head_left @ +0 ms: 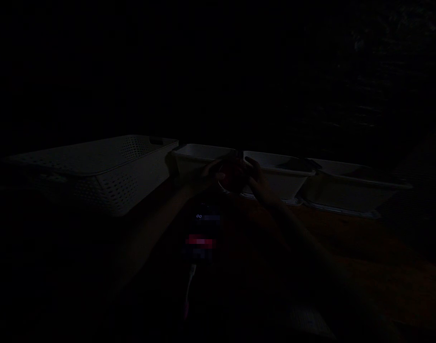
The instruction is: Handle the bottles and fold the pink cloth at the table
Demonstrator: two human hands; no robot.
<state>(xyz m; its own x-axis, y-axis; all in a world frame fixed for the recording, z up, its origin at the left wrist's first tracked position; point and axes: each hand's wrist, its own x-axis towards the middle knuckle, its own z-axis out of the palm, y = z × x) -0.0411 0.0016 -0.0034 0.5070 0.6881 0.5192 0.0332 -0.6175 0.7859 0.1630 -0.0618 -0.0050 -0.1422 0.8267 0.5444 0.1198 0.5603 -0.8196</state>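
The scene is very dark. Between my two hands is a dark red, rounded thing [233,177], whose kind I cannot make out. My left hand [211,172] grips its left side, thumb across the front. On the other side, the fingers of my right hand [254,172] curl around it. Both hands are just in front of the white bins. Nearer to me, below the hands, lies a phone-like device [207,218] with a dimly lit screen, and a pale cable [189,284] runs from its lower end.
A large white basket with perforated sides [142,172] stands at the left. In a row to its right are a white bin [187,164], a second bin [280,183] and a third bin [342,193]. A brownish tabletop [332,228] shows at the right; the background is black.
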